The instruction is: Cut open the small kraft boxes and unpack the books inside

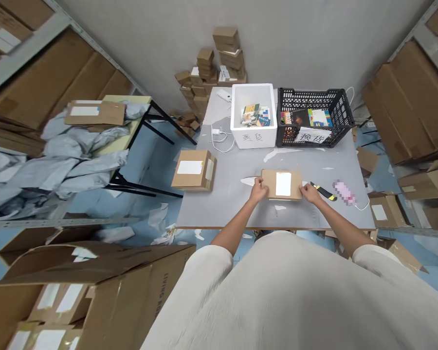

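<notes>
our left hand (258,189) and right hand (310,193) are on either side of a flat cardboard parcel (281,184), which lies on the grey table top (233,165) near the table's front edge, with a white label (283,184) facing up. the left hand is curled around the parcel's left edge, its fingers bunched and pressed against the cardboard. the right hand grips the opposite edge in the same way, though we cannot tell exactly how its fingertips sit. a white paper scrap (248,181) lies on the table just beside the left hand. a black and yellow box cutter (323,191) lies just beside the right hand, and past it is a pink object (345,192), too blurred to identify, with a white cable (361,206) curving away from it. further left on the table sits a second cardboard parcel (193,170) with a white label and taped edges. at the far side stand a white foam box (253,138) holding books (250,114) and a black plastic crate (316,97) holding more books (306,117), with a white paper sign (313,136) on its front. a white charger (216,131) with its cable lies near the foam box. small cardboard boxes (208,73) are stacked against the wall behind the table, a folding table (127,99) to our left carries grey mailer bags (73,146), and cartons (405,102) fill the shelves on both sides
</notes>
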Motion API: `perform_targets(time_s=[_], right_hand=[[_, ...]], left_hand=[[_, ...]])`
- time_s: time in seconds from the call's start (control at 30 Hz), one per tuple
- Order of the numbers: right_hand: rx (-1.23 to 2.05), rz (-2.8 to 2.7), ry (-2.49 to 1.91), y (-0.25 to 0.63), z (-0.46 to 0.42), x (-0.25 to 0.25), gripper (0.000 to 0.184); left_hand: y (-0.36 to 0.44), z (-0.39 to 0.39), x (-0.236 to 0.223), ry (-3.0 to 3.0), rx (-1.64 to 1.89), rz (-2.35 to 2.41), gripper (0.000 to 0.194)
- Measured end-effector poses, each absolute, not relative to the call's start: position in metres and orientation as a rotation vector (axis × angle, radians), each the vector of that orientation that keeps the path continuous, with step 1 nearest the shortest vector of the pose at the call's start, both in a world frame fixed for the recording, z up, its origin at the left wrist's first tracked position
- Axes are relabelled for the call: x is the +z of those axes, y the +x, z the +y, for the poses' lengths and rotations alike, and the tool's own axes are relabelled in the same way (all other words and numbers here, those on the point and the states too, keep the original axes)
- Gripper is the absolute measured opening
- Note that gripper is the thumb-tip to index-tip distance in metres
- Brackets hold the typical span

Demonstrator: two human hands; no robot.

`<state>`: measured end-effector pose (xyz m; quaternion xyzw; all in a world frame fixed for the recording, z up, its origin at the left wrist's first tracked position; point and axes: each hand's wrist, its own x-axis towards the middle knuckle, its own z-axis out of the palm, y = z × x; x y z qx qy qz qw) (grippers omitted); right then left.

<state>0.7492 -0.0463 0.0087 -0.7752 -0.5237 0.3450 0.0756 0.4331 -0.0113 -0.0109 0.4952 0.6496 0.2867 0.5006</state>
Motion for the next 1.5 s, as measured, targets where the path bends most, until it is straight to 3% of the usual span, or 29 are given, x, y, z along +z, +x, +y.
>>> perform_targets(time_s=[0.1,0.27,0.37,0.67,0.9,1.1,1.37,1.5], right_hand=[[1.086,-1.328,-2.210,0.748,-0.040,0.009,0.031],[1.235,-1.038,-2.063,0.735,-0.021,0.017,0.076],[1.271,-0.992,-2.065,0.732,-0.020,0.022,0.087],[0.945,-0.981,-2.068,0.739,-0.035,0.026,0.080],[0.962,-1.101,-2.215,0.745,-0.054,0.019,0.059],[0.958,-1.099,-2.134,0.744,-0.054,0.013,0.052],[0.963,-1.143,-2.066,0.740,-0.034,0.016,0.048],[1.028,-1.130,-2.003,0.743,-0.045,0.017,0.055]], left_hand=[[0.438,0.002,-0.006,1.200,0.682,1.617,0.065],[0.445,0.019,0.004,0.994,0.676,1.606,0.094],[0.445,0.019,0.011,0.923,0.700,1.530,0.097],[0.448,0.006,0.036,1.031,0.829,1.661,0.074],[0.443,-0.017,0.007,1.104,0.659,1.712,0.052],[0.444,-0.012,-0.005,1.191,0.715,1.686,0.034],[0.449,0.008,0.007,1.220,0.684,1.623,0.043],[0.450,-0.002,0.008,1.191,0.737,1.480,0.054]])
